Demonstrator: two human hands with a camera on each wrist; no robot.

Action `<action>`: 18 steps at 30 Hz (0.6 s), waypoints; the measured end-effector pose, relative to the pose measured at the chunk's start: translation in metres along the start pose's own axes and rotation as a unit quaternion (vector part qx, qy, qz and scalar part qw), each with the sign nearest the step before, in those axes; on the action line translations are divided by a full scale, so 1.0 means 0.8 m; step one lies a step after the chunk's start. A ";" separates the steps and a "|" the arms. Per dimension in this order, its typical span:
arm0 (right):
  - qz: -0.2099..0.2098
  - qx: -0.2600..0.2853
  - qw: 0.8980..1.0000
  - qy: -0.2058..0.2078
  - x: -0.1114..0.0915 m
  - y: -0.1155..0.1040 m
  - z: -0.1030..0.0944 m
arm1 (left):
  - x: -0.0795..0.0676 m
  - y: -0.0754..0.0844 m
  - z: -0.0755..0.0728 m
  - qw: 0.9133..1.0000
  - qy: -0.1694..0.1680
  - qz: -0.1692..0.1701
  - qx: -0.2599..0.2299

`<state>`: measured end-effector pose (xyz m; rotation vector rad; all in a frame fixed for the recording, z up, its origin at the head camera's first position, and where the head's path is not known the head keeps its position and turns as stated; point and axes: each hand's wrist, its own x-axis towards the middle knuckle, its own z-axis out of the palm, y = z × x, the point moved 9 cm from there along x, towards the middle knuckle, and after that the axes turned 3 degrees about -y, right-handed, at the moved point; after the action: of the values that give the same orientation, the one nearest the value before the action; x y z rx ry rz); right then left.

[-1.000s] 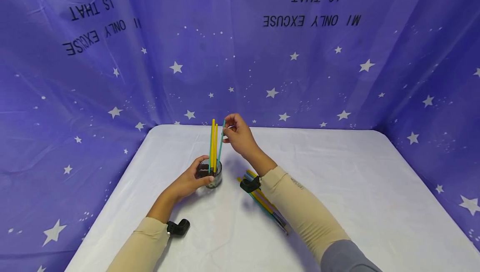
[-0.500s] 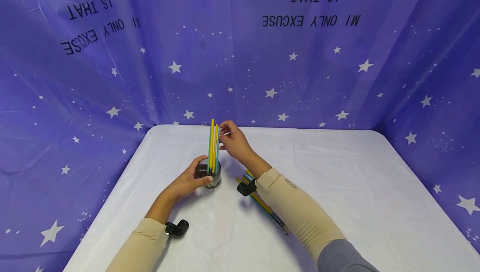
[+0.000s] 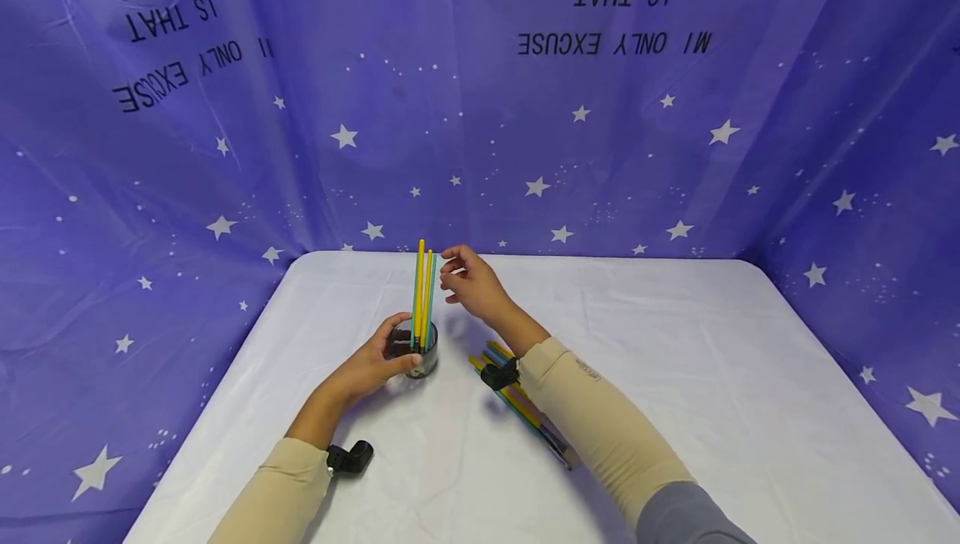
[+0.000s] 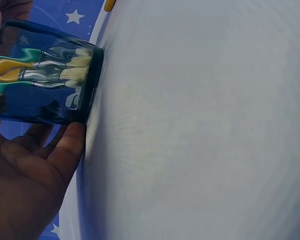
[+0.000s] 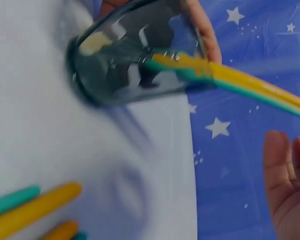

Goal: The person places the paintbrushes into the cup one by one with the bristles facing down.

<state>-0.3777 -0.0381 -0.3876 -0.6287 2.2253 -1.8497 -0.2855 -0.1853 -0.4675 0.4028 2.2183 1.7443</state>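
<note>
A dark tinted glass (image 3: pixel 424 363) stands upright on the white table, gripped by my left hand (image 3: pixel 375 367) with fingers and thumb around its side. Inside it lean several paintbrushes (image 3: pixel 422 294) with yellow and teal handles. Their pale bristles (image 4: pixel 76 74) point down at the base in the left wrist view. Just right of the handle tops is my right hand (image 3: pixel 476 284), its fingers loosely bent and holding nothing. More paintbrushes (image 3: pixel 525 411) lie in a bundle on the table, partly hidden beneath my right forearm.
The table (image 3: pixel 675 344) wears a white cloth with rounded far corners. Purple star-printed curtain (image 3: pixel 480 111) hangs behind and along both sides. Each wrist carries a black camera (image 3: pixel 351 458).
My right hand lowered a teal paintbrush against the others in the glass, let go of it and drew slightly right. The left hand keeps holding the glass.
</note>
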 end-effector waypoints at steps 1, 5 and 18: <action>0.003 -0.006 1.000 -0.005 -0.001 0.003 -0.002 | 0.000 0.001 -0.001 1.000 0.000 0.003 0.002; 0.027 -0.034 0.998 -0.038 -0.008 0.020 -0.011 | 0.000 0.003 -0.003 1.000 0.005 0.003 0.009; 0.094 -0.133 0.980 -0.113 -0.038 0.060 -0.035 | -0.004 -0.005 -0.003 1.000 0.010 -0.021 0.018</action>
<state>-0.3713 0.0070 -0.4325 -0.6118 2.3044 -1.3336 -0.2839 -0.1891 -0.4705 0.3441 2.2581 1.6978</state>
